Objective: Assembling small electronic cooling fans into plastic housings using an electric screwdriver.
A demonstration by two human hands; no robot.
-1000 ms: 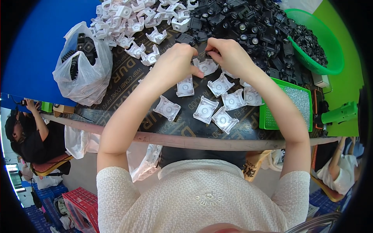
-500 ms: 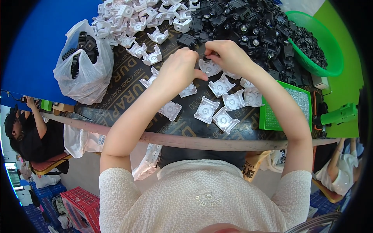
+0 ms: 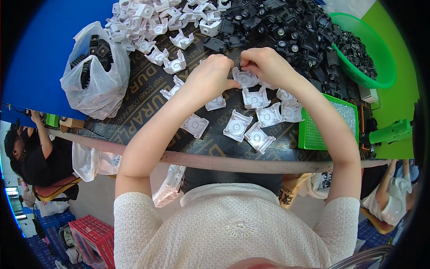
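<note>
My left hand [image 3: 214,74] is bent over the table, its thumb stretched toward a white plastic bracket [image 3: 245,79]. Thumb and bent forefinger meet the bracket's left side; the other fingertips are hidden behind the hand. At the bracket's far right edge my right hand [image 3: 267,65] is closed in a pinch. Something small and dark shows under its fingertips, too small to name. Several more white brackets [image 3: 237,126] lie loose on the near side of my hands, most with their hollow side up. One bracket [image 3: 195,126] is partly behind my left forearm.
White brackets are heaped at the far left [image 3: 145,12], black plastic housings [image 3: 282,33] at the far right. A bag of black parts [image 3: 96,92] stands left. Right are a green basket [image 3: 386,71] of small black parts and a green tray [image 3: 309,138]. People sit on both sides.
Both hands have shifted slightly to the right, and the white bracket between them has moved the same way. A loose bracket just nearer to me has turned a little.
</note>
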